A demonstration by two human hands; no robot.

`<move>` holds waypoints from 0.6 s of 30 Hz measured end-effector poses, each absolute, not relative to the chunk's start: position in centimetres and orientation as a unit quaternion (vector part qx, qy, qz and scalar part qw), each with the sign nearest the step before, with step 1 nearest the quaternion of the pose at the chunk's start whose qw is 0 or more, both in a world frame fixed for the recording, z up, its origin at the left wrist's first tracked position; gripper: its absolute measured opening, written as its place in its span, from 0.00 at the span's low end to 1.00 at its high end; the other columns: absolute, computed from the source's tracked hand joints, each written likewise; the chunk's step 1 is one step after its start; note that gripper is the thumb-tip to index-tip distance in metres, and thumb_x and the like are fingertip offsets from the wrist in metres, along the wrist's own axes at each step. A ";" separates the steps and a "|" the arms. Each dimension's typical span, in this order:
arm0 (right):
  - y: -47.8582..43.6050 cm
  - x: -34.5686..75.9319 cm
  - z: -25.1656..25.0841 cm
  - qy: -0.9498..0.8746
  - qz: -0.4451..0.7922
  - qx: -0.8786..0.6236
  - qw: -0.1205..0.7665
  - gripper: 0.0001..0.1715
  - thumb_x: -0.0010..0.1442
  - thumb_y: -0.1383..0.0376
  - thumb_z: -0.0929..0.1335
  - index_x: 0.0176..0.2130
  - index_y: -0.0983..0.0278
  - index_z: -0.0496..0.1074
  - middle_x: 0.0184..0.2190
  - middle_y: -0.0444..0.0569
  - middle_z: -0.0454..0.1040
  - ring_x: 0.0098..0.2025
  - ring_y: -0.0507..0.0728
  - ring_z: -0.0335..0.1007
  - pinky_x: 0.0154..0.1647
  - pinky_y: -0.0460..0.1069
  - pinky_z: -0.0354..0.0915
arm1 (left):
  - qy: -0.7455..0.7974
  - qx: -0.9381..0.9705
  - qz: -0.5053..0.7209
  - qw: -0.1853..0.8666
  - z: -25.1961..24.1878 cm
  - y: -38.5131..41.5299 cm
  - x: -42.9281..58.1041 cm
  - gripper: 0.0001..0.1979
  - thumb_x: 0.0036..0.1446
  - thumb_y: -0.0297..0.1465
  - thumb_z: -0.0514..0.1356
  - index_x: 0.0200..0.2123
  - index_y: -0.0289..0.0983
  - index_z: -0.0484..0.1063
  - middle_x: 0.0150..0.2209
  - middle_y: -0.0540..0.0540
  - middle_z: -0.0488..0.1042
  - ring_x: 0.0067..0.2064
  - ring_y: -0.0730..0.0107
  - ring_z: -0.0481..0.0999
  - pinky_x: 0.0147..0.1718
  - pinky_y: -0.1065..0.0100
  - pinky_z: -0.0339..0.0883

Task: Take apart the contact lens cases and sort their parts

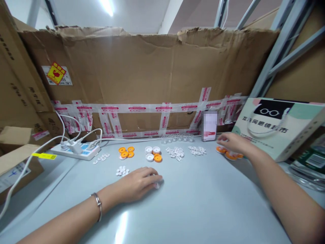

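My left hand (142, 183) hovers low over the middle of the table, fingers curled together around a small whitish, partly clear piece (157, 185) at the fingertips. Most of that piece is hidden. On the right, my right hand (235, 143) reaches to a cluster of orange round parts (231, 156) with white bits among them. Its fingers bend down at the cluster's left end, and what they grip is hidden. Between the hands lie small white flat pieces (176, 153) and a second heap of white pieces (197, 150). White and orange round caps (157, 158) sit beyond my left hand.
Further left are orange rings (124, 154), small white discs (122, 170) and more white discs (101, 157). A power strip (78, 150) with cables stands at the back left. A phone (209, 126) leans against the large carton (142, 67). A paper bag (274, 125) and bottle (309, 159) stand right.
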State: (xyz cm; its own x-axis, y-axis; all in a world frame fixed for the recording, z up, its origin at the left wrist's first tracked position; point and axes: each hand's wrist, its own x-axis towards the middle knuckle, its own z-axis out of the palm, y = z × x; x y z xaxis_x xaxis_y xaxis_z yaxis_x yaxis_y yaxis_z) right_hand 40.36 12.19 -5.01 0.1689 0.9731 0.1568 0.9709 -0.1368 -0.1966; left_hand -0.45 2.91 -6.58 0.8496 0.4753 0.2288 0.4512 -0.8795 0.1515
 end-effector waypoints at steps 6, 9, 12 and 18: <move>11.9 40.3 -5.5 -0.655 0.019 -0.749 0.092 0.13 0.51 0.72 0.63 0.37 0.69 0.72 0.37 0.61 0.73 0.32 0.58 0.69 0.28 0.48 0.57 | 0.186 0.975 0.121 -0.020 -7.2 2.8 0.1 0.11 0.62 0.28 0.49 0.45 0.36 0.67 0.39 0.44 0.73 0.37 0.67 0.71 0.38 0.66 0.65; 11.4 39.6 -5.1 -0.670 0.016 -0.738 0.080 0.14 0.50 0.74 0.62 0.38 0.70 0.72 0.39 0.65 0.72 0.36 0.60 0.69 0.31 0.49 0.57 | 0.175 0.972 0.146 -0.049 -7.8 3.0 -0.1 0.11 0.61 0.24 0.48 0.39 0.36 0.69 0.32 0.46 0.73 0.32 0.70 0.70 0.34 0.68 0.65; 10.8 38.8 -4.6 -0.693 0.020 -0.717 0.074 0.14 0.51 0.74 0.61 0.37 0.70 0.72 0.40 0.65 0.72 0.38 0.61 0.69 0.34 0.49 0.58 | 0.178 0.970 0.159 -0.053 -8.2 2.9 -0.3 0.13 0.59 0.20 0.47 0.39 0.36 0.69 0.31 0.46 0.73 0.31 0.71 0.70 0.32 0.70 0.65; 10.2 37.4 -3.3 -0.694 0.029 -0.715 0.082 0.12 0.51 0.68 0.63 0.37 0.68 0.71 0.38 0.61 0.73 0.37 0.63 0.69 0.34 0.51 0.61 | 0.232 0.949 0.209 -0.038 -6.2 4.6 -2.2 0.15 0.59 0.22 0.45 0.38 0.33 0.70 0.33 0.42 0.74 0.35 0.69 0.72 0.34 0.71 0.66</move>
